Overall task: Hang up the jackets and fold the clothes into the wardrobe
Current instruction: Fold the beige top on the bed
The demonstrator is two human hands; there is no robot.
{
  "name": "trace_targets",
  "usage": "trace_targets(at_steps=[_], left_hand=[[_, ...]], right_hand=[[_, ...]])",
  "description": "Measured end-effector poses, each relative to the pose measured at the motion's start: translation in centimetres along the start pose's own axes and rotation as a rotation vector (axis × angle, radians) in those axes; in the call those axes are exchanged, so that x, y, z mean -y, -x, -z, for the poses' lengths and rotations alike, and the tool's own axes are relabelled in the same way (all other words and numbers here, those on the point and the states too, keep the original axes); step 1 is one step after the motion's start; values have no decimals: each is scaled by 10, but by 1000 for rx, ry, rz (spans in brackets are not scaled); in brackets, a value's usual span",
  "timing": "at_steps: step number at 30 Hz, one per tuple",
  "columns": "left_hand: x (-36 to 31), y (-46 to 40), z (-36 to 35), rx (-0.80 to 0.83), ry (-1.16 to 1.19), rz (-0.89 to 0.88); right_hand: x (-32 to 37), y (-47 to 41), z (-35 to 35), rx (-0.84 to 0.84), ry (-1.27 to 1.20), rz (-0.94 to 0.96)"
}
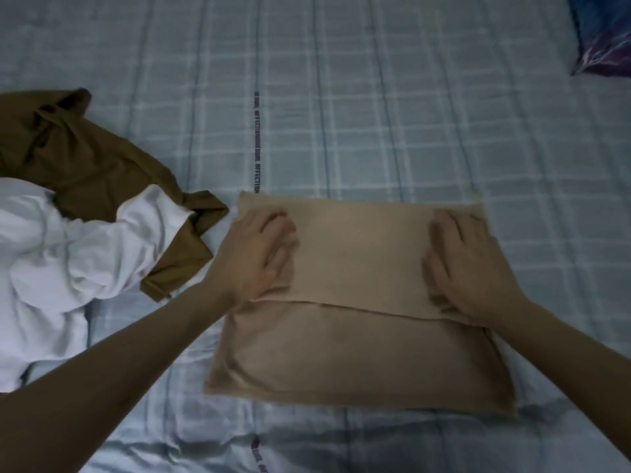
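A beige garment [358, 349] lies folded into a rectangle on the bed, its far half laid over the near half. My left hand [256, 257] presses flat on the upper layer's left side. On the right side, my right hand [467, 264] lies flat with straight fingers. A crumpled brown garment [85, 158] and a crumpled white garment [51, 268] lie in a heap to the left, apart from the beige one.
The bed is covered by a light blue checked sheet [375, 114] with a printed stripe down the middle. A dark blue and purple pillow [604, 32] sits at the far right corner.
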State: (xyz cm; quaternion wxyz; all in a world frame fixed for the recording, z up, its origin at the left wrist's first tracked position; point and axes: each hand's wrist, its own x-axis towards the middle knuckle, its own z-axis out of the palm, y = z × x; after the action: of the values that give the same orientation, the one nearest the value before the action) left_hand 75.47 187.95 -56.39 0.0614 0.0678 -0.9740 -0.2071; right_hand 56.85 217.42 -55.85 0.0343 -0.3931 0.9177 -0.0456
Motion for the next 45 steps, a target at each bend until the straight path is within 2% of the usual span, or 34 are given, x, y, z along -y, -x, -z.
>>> trace_targets(at_steps=[2,6,9,11,13,17,19,21,24,26,29,33,34,36,38,41,43,45], left_hand=[[10,-12,-16,25,-70,66],[36,-12,-44,132,-32,402],[44,-14,-44,251,-43,432],[47,-25,-27,360,-66,418],[53,-37,-6,398,-144,392],[55,-66,20,519,-377,266],[52,-76,24,605,-424,213],[46,-82,26,629,-434,151],[32,-83,34,657,-379,153],[22,-82,43,664,-393,179],[15,-82,65,528,-412,164],[5,-86,107,212,-348,112],[3,-83,114,171,-338,80],[0,-69,116,140,-351,-43],[0,-46,106,186,-403,-169],[4,-3,76,284,-469,-254],[0,25,56,402,-471,-283],[-6,46,40,586,-460,-236]], right_hand=[[-1,-9,-22,71,-61,-126],[-31,-17,-52,171,-150,-477],[-37,-28,-54,200,-205,-520],[-39,-31,-49,291,-198,-519],[-48,-38,-37,324,-185,-479],[-65,-65,0,336,-105,-158],[-61,-78,20,456,-104,-52],[-51,-84,38,638,-98,-26],[-38,-81,48,795,87,17],[-36,-76,52,790,171,45],[-41,-73,78,674,141,41],[-61,-63,111,222,77,105],[-64,-59,113,117,128,167],[-66,-46,111,10,193,284],[-62,-26,102,-37,201,358],[-51,13,79,-66,207,473],[-45,41,58,42,213,523],[-45,69,37,215,189,543]])
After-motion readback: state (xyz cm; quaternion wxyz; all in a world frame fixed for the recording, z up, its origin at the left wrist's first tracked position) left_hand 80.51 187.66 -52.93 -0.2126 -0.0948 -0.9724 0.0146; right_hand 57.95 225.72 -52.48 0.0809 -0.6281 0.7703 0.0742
